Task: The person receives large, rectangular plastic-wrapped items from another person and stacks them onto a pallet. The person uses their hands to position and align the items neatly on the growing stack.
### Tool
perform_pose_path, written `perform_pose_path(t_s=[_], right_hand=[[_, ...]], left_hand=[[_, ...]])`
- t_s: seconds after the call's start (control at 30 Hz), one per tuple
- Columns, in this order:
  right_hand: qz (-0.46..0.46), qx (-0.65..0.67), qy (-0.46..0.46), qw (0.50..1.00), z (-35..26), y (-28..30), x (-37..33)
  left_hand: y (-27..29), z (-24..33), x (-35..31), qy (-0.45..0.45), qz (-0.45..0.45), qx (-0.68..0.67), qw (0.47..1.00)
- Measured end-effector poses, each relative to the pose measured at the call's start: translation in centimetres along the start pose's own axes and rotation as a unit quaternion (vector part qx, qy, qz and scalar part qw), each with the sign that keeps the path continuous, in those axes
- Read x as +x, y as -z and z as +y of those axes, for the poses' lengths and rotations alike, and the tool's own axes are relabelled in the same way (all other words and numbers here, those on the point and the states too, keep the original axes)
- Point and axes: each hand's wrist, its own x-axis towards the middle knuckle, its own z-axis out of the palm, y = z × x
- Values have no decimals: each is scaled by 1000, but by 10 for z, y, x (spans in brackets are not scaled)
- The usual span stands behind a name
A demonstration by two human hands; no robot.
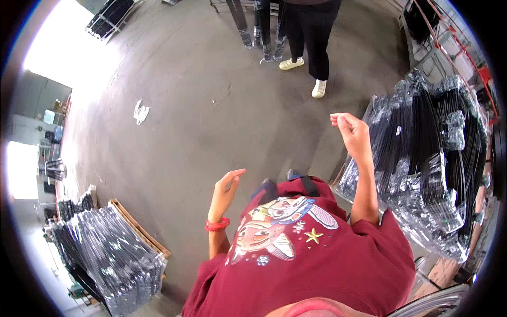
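Observation:
My left hand [226, 193] is held out in front of my body, fingers stretched forward and thumb apart, with nothing in it. A red band [217, 225] circles that wrist. Farther forward and to the right, my right hand [353, 133] hangs in the air with its fingers loosely bent; no object shows in it. Nearest to this hand is a large stack of dark, long, thin parts in clear plastic wrap [412, 153] on the right. Neither hand touches anything that I can see.
A person in black trousers [312, 37] stands ahead, beside upright wrapped dark bars [264, 31]. Another wrapped stack [113, 253] rests on a wooden pallet [140, 227] at lower left. A crumpled plastic scrap [141, 112] lies on the grey floor [179, 142]. Red rails [465, 53] stand at far right.

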Motion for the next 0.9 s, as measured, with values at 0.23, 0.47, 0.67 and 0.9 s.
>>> perform_pose_path(t_s=[0.23, 0.47, 0.67, 0.9], right_hand=[[-54, 40, -62, 996, -7, -46, -28], [-50, 114, -40, 991, -26, -65, -4], [-50, 178, -118, 976, -28, -78, 45], [-17, 471, -265, 841, 59, -100, 178]], left_hand=[[51, -1, 42, -83, -97, 69, 989], [71, 7, 65, -139, -142, 28, 980], [73, 5, 67, -133, -167, 20, 977], [72, -26, 51, -36, -106, -1, 994]])
